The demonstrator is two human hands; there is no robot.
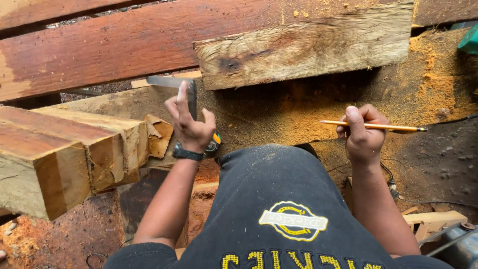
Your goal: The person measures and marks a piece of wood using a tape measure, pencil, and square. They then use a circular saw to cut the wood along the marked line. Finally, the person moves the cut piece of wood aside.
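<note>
My left hand [190,122] grips a metal try square [172,83] by its dark handle, the steel blade pointing left above a wide sawdust-covered slab [279,112]. A dark watch sits on that wrist. My right hand [362,132] holds a yellow pencil [393,127] level, its tip pointing right, over the same slab. A rough pale plank [308,47] lies just beyond both hands. A yellow-and-black tape measure [214,144] peeks out behind my left wrist.
Long reddish planks [99,47] lie across the top. Thick squared timber blocks [64,159] are stacked at the left. Orange sawdust [438,74] is heaped at the right. A cable [423,199] and wood offcuts [433,221] lie at the lower right, by a teal object [470,40] at the edge.
</note>
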